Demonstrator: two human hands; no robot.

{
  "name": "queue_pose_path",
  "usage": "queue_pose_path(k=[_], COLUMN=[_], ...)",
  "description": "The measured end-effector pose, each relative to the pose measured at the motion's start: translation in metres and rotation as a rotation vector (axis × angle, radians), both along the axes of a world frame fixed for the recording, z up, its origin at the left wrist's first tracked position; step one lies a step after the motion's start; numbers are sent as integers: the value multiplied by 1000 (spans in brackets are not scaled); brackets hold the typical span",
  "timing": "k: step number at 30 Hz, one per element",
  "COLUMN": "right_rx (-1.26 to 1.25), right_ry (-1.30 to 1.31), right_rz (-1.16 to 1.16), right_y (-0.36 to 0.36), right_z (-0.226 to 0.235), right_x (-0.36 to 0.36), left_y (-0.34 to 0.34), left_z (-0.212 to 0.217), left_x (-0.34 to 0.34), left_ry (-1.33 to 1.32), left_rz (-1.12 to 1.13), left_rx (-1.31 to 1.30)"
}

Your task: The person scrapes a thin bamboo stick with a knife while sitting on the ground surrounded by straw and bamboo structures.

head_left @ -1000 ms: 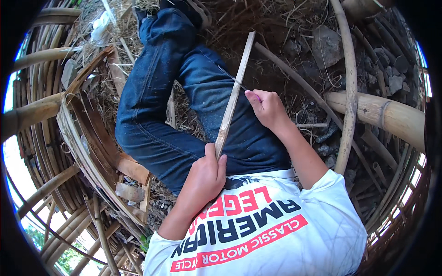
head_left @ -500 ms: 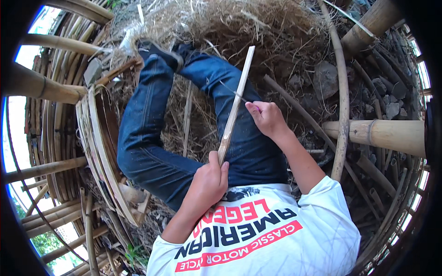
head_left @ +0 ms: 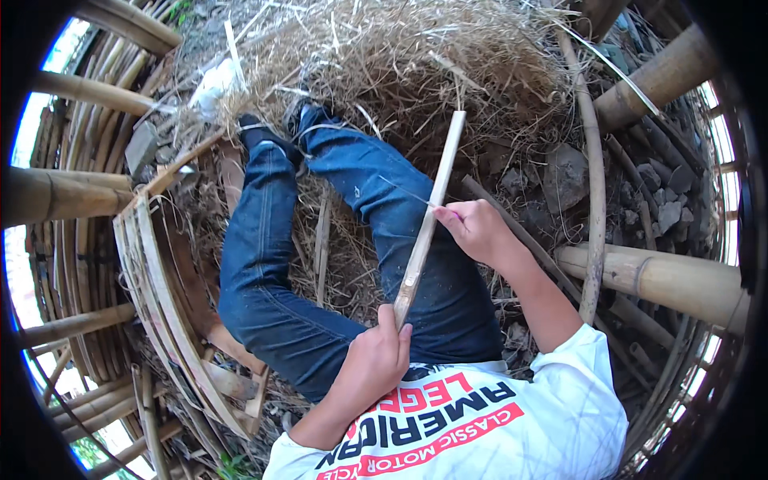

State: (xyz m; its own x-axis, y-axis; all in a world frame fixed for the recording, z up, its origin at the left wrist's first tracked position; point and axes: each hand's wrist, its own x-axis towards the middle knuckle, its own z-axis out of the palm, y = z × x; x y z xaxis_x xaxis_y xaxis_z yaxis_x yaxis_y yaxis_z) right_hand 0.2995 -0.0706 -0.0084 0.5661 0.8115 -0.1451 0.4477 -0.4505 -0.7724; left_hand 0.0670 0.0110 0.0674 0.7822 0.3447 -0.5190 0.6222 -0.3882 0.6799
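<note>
A long pale bamboo strip (head_left: 430, 212) slants up and away across my right thigh. My left hand (head_left: 378, 356) is closed around its near end, close to my waist. In my closed right hand (head_left: 476, 230) is a knife (head_left: 410, 190) with a thin blade; a bit of pinkish-purple handle shows at the fist. The blade crosses the strip around its middle and points to the left. My right thumb lies close against the strip's right edge. Most of the knife handle is hidden by my fingers.
My legs in blue jeans (head_left: 264, 208) stretch over ground strewn with dry shavings (head_left: 448, 48). At left stands a bundle of split bamboo strips (head_left: 172, 312). Thick bamboo poles (head_left: 656, 276) jut in from both sides, and a thin pole (head_left: 594, 176) runs along the right, near stones (head_left: 566, 178).
The whole view has shifted, so hands and strip appear lower. My right hand has come closer to the strip, with less blade showing on its right side. Both grips stay the same.
</note>
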Motion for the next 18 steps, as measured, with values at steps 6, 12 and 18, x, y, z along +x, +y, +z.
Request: queue_pose_path(k=[6, 12, 18], right_rx=[13, 105, 11], right_ry=[-42, -15, 57], right_rz=[33, 28, 80], right_y=[-10, -2, 20], right_z=[-14, -24, 5], right_x=[-1, 4, 9], left_y=[9, 18, 23], left_z=[-7, -6, 0], left_x=[-6, -2, -6], left_ry=[-7, -17, -37], left_rz=[-33, -7, 47], left_rx=[-14, -40, -25])
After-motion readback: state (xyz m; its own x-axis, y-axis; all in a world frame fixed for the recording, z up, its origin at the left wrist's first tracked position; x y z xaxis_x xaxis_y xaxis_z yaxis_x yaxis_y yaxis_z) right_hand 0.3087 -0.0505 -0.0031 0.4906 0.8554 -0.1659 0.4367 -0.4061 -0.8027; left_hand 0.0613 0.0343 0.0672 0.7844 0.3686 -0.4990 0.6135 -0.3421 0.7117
